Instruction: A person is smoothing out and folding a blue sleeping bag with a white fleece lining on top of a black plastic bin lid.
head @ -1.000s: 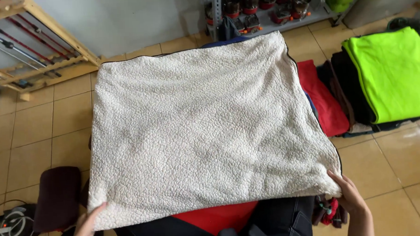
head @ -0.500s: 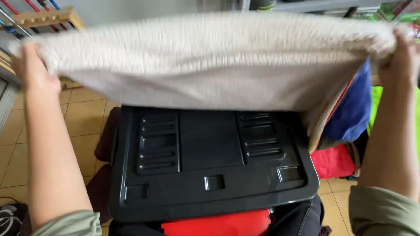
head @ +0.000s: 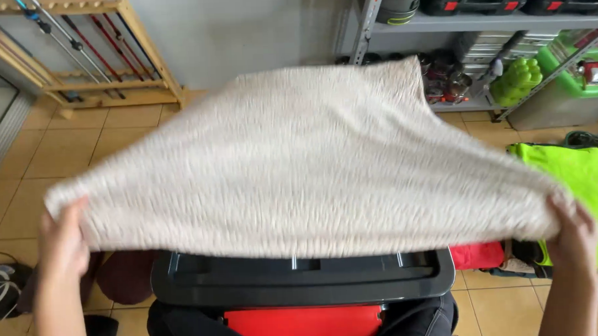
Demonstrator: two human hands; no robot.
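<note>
Now left hand (head: pixel 62 244), right hand (head: pixel 572 234) clamp cream fleece blanket (head: pixel 312 167) corners above black lid (head: pixel 303 280).

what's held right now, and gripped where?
A cream fleece blanket, held by both hands: left hand grips its near left corner, right hand its near right corner. It is spread above the black lid.

Before you, a pale grey wall (head: pixel 241 31) meets a floor of tan tiles (head: pixel 66 146). At your upper left stands a wooden rack (head: pixel 133 58) holding long poles. At your upper right, a grey metal shelving unit (head: pixel 440 25) carries dark cases and a green bin (head: pixel 564 79). Folded neon-green fabric (head: pixel 587 178) lies on the floor at right.
</note>
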